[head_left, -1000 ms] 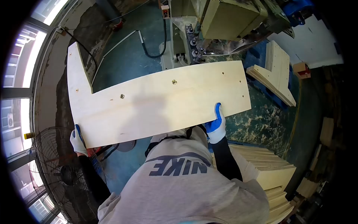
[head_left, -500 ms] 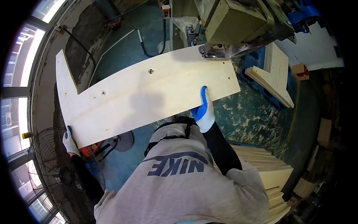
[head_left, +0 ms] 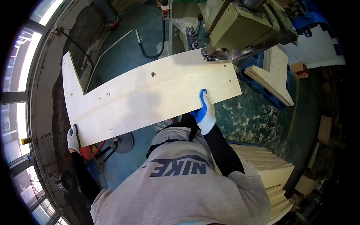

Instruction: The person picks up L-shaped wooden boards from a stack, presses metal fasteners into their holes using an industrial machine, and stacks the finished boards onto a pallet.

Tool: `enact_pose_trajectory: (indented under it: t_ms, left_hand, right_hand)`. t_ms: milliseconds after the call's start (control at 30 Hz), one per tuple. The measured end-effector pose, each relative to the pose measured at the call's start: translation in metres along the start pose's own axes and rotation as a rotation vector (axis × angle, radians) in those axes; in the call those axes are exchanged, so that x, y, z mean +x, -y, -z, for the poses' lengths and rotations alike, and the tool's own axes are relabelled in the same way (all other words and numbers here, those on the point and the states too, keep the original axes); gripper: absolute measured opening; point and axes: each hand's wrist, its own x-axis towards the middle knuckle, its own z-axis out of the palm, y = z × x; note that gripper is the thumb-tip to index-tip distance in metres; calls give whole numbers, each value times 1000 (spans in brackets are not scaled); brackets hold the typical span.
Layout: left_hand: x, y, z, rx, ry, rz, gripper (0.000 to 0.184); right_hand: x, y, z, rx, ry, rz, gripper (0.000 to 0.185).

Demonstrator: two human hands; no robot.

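Note:
A large pale plywood panel (head_left: 123, 101) spans the view, with an upright arm at its far left and several holes, some with metal inserts. My left hand (head_left: 73, 138), in a white and blue glove, grips the panel's lower left corner. Near the right end, my right hand (head_left: 205, 114) holds the front edge, its blue thumb on top and its other fingers hidden underneath. The panel's far right edge lies under the head of a green machine (head_left: 240, 28); whether the head touches the wood, I cannot tell.
Cut plywood pieces (head_left: 272, 80) lie stacked right of the machine. Beside me at the lower right stands another plywood stack (head_left: 268, 168). A wire fan (head_left: 48, 172) is at the lower left, near the windows (head_left: 15, 123). A round foot pedal or base (head_left: 123, 143) sits below the panel.
The panel's left end has shifted slightly to the right, and my left hand has moved with it. My right hand keeps nearly the same place on the front edge.

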Motion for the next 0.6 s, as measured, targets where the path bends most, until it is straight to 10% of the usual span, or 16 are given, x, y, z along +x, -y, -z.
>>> enact_pose_trajectory:
  t_ms: [400, 600]
  left_hand:
    - [28, -3, 9, -10, 56, 49, 39]
    - [-9, -16, -21, -123, -251, -38, 53]
  right_hand:
    - [2, -10, 0, 58, -56, 33, 53]
    - [4, 63, 16, 178, 96, 111, 58]
